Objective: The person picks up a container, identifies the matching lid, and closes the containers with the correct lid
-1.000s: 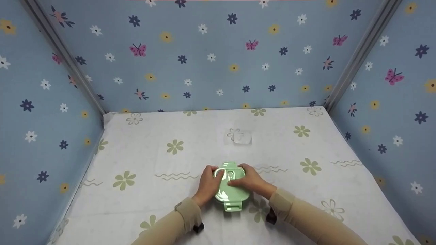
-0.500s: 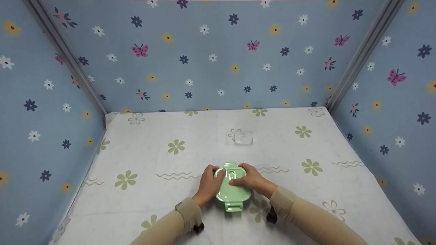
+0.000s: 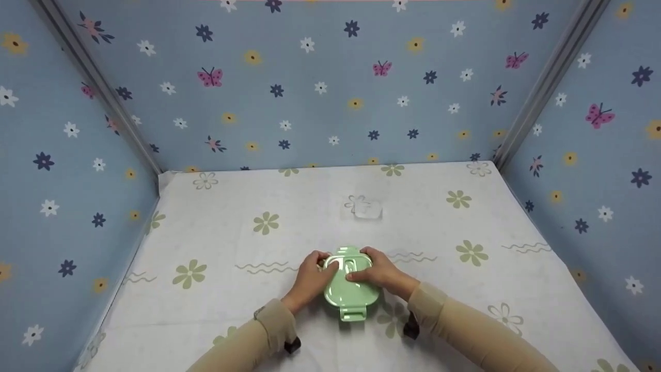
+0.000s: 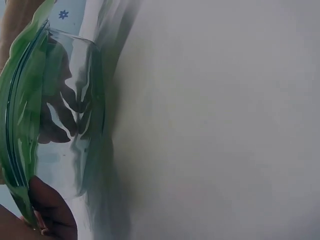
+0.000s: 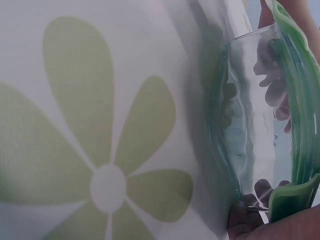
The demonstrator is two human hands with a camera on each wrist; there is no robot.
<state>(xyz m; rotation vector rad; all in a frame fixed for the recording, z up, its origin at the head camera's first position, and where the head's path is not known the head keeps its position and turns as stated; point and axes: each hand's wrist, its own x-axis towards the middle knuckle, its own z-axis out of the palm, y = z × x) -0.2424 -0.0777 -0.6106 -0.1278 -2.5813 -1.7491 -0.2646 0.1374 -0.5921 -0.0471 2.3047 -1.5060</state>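
A clear glass food container with a pale green snap-lock lid (image 3: pixel 352 290) stands on the covered table in front of me, near and far side flaps sticking out. My left hand (image 3: pixel 311 279) grips its far left corner, thumb on the lid's edge. In the left wrist view, a finger (image 4: pixel 52 207) bends against the lid's rim beside the clear wall (image 4: pixel 60 160). My right hand (image 3: pixel 383 271) holds the far right corner, its thumb lying across the lid and its fingers at the side. Through the clear wall (image 5: pixel 250 125), fingers of the other side show in the right wrist view.
Behind the container a small whitish, see-through piece (image 3: pixel 368 210) lies on the white flowered cloth (image 3: pixel 310 199). Blue flowered walls (image 3: pixel 330 67) with grey corner posts (image 3: pixel 547 82) enclose the table at the back and both sides.
My left wrist and forearm have shifted slightly to the left, the left thumb drawing back a little toward the lid's edge. The right hand and the container stay in place.
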